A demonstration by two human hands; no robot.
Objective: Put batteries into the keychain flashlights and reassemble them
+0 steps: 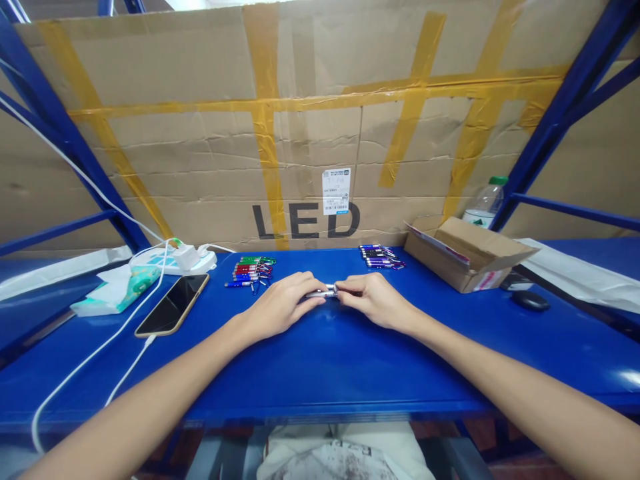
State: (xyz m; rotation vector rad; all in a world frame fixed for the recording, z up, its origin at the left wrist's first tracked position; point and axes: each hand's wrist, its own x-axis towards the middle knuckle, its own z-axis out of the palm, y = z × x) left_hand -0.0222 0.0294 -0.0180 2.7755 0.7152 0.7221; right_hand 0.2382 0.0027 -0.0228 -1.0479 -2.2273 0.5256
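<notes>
At the middle of the blue table, my left hand (287,300) has its fingers closed around the left end of a slim silver keychain flashlight (320,294). My right hand (373,298) pinches the other end, where a clip seems to be, though the fingertips hide most of it. A second silver piece may lie just behind; I cannot tell. Left of my hands sits a row of keychain flashlights (249,271) in green, red and blue, with small carabiners at their right ends. Another group of flashlights (379,256), black and purple, lies behind my right hand.
An open cardboard box (465,257) stands at the right, with a black computer mouse (531,300) and a bottle (486,202) near it. On the left are a charging phone (173,305), a tissue pack (120,291), a power strip (175,259) and loose white cables. Large cardboard (200,167) walls the back.
</notes>
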